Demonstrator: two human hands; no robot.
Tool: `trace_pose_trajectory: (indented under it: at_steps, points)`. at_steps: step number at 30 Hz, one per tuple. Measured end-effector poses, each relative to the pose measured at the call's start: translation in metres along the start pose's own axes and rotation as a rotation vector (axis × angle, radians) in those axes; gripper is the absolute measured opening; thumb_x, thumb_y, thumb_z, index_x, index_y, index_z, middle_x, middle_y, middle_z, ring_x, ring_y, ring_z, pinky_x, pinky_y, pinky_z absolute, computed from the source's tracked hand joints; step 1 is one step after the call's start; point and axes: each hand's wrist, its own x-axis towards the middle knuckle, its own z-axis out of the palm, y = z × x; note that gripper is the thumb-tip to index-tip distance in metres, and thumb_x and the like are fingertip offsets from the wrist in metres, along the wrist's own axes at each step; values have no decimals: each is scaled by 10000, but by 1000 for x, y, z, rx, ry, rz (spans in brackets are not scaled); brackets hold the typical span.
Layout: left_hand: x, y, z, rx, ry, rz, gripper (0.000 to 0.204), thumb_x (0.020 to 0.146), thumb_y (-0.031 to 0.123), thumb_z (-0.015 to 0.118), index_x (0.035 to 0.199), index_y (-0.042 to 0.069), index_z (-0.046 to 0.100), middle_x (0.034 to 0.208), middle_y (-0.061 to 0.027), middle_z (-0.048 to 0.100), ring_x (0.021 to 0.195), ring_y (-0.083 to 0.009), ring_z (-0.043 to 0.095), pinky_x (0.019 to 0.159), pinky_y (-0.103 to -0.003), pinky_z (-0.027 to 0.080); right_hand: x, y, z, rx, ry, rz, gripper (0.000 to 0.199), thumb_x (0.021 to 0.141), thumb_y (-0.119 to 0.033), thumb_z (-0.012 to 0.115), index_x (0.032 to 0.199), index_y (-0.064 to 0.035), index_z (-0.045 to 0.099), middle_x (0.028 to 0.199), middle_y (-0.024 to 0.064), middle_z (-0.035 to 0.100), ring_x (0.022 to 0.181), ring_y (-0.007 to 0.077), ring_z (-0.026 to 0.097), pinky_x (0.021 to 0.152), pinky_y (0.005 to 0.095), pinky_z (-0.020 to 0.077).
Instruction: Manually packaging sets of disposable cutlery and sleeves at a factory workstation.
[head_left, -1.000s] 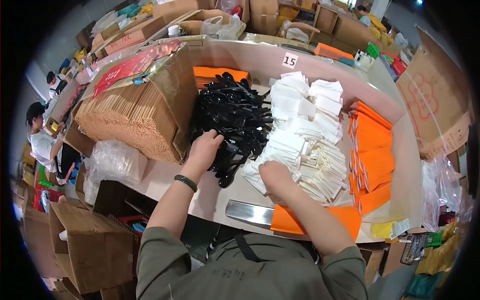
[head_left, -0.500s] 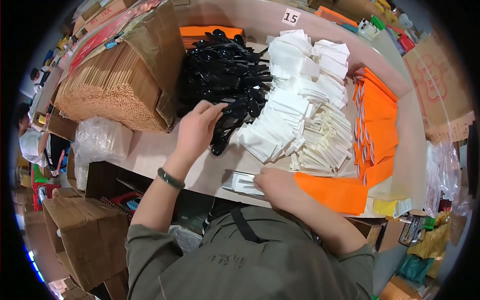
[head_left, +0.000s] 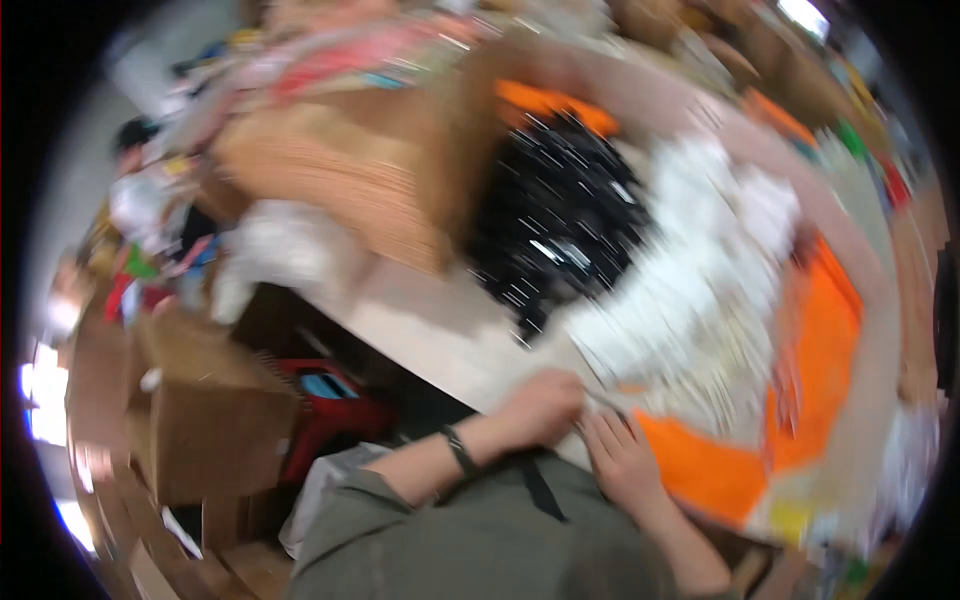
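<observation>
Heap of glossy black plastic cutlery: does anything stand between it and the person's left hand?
Nothing visible does, though motion blur could hide something small. Pale beige tabletop lies between the left hand and the heap of black cutlery; the spread of flat white paper packets sits right of that path.

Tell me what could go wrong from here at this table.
The left hand and right hand are close together at the near edge of the table, so anything between them might drop off; blur hides what they hold.
The orange pouch beside the right hand could get nudged over that edge.
The loose black cutlery lies close to the white packets, so the piles might mix.
</observation>
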Motion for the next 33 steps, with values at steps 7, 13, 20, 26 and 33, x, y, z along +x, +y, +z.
trace_pose_trajectory:
  at_steps: [7, 13, 20, 26, 33]
  points:
    - [35, -17, -228, 469, 1007, -55, 105, 840, 135, 660, 872, 68, 585, 843, -116, 573, 802, -335, 600, 681, -457, 500, -30, 11, -5, -83, -51, -161, 424, 880, -179, 608, 1248, 31, 607, 1211, 201, 635, 1171, 382, 560, 1063, 508, 399]
    - [87, -75, -287, 558, 590, -636, 114, 782, 163, 686, 829, 75, 741, 884, -161, 710, 890, -307, 701, 787, -408, 554, -22, 17, -14, -186, -112, -70, 420, 879, -251, 624, 1218, -3, 626, 1273, 196, 615, 1255, 323, 532, 1103, 466, 379]
    - [58, -34, -319, 677, 511, -678, 163, 839, 187, 647, 900, 47, 702, 927, -177, 718, 870, -309, 714, 706, -442, 572, -4, 10, -17, 100, -102, 65, 401, 746, -73, 691, 1138, -15, 628, 1392, 312, 455, 1281, 492, 431, 1056, 574, 348]
    - [-6, -53, -292, 647, 910, -400, 276, 949, 99, 498, 1171, 9, 636, 1074, -177, 695, 979, -302, 674, 840, -381, 523, -8, 16, -24, 232, -129, 268, 427, 776, -124, 745, 1196, -121, 664, 1456, 305, 388, 1337, 475, 394, 1078, 560, 353]
    - [-94, -54, -104, -488, 449, -553, 63, 935, 16, 611, 982, 9, 651, 868, -1, 578, 840, -96, 535, 753, -250, 445, -20, 17, -30, 213, -126, 264, 368, 867, -165, 695, 1232, -139, 657, 1441, 329, 390, 1355, 478, 386, 1106, 584, 341]
